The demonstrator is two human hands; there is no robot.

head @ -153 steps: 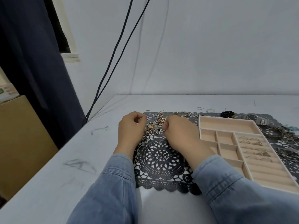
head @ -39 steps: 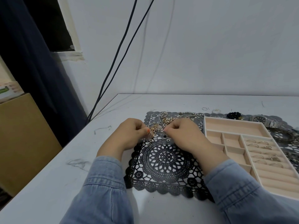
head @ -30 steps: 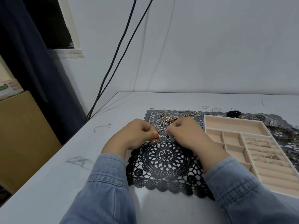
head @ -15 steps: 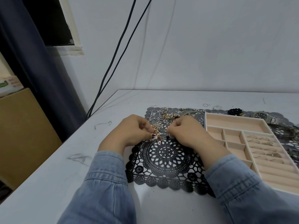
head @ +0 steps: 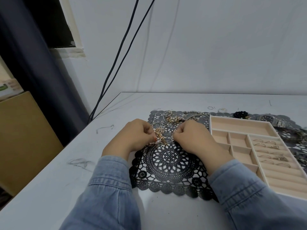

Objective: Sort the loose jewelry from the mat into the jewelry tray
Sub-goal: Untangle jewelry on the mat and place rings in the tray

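A black lace mat (head: 169, 161) lies on the white table. Over its far half, my left hand (head: 134, 136) and my right hand (head: 192, 136) both pinch a tangle of gold and silver chains (head: 162, 138) stretched between them. More loose chains (head: 174, 118) lie in a heap at the mat's far edge. To the right stands the beige jewelry tray (head: 239, 125). Its large far compartment and small square cells hold nothing, and several rings (head: 265, 145) sit in its slotted rows.
A wristwatch (head: 269, 119), a black beaded piece (head: 240, 114) and dark bangles (head: 294, 135) lie on a second mat beyond and right of the tray. Small loose rings (head: 210, 107) rest on the table. Two black cables (head: 119, 63) hang along the wall. The table's left edge drops off near a cardboard box (head: 21, 138).
My hands stayed together on the tangle and have drawn it a little toward me, off the heap. My fingers keep working at the chains; the view has shifted slightly.
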